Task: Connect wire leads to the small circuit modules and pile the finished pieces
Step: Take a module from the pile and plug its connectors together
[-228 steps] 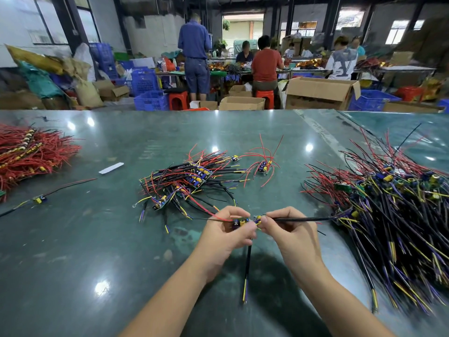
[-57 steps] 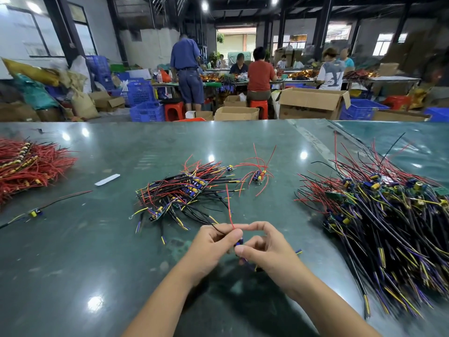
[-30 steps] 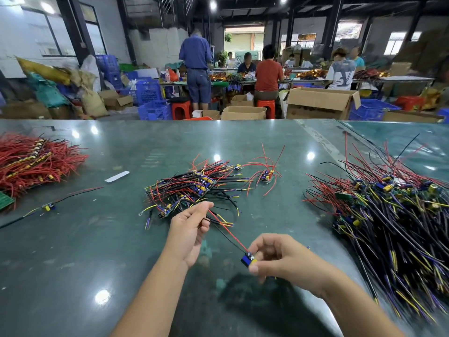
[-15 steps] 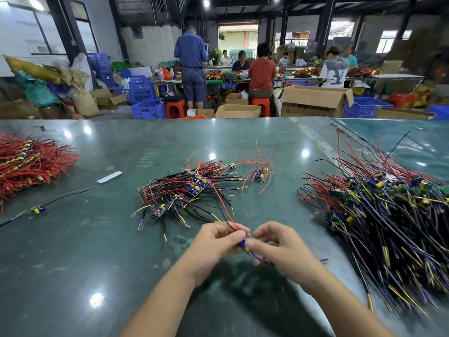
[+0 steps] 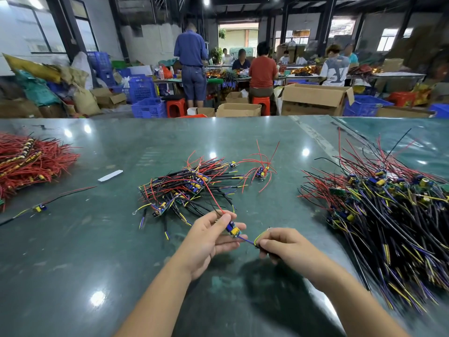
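Note:
My left hand pinches a small circuit module with blue and yellow parts; a red lead runs up from it toward the middle pile. My right hand grips the module's blue and yellow wire leads just right of it. Both hands hover low over the green table. Behind them lies a pile of wired modules. A large heap of modules with black, red and yellow wires fills the right side.
A heap of red wires sits at the far left. One lone module with leads and a white strip lie left of centre. A separate module with red leads lies behind. People work at tables beyond.
My hands have drawn apart. The module now sits in my left fingers and the right hand has slid right along the blue and yellow leads.

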### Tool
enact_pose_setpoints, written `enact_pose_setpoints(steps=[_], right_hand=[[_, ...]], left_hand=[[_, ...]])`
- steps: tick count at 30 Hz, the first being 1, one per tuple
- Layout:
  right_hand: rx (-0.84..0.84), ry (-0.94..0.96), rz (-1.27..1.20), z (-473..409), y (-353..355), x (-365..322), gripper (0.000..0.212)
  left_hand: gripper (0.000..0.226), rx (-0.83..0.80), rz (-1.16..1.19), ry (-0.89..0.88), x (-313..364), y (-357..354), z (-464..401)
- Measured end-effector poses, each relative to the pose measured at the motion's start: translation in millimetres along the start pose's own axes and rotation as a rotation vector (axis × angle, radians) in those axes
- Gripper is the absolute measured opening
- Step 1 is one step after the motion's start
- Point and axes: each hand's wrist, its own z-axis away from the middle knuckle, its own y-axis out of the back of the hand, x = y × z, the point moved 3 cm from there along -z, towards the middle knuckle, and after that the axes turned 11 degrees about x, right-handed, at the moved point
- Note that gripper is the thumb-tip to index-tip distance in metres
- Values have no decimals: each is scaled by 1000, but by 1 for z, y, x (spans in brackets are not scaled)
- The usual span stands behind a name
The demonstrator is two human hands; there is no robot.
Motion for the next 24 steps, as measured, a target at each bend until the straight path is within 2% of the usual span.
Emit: enact_pose_setpoints(steps=[11,17,21,24], right_hand=[[22,38,24,-1,1,1,27],[59,115,18,-2,2,1,29],[93,202,83,-1,2,1,32],[115,265,114,-1,3,0,35]], left_hand=[[21,-68,35,-144,1,-3,3],[28,-26,-15,-146,2,-3,3],[10,31,-23,-120,-2,-4,1],[8,32,-6,-105,-4,-6,2]])
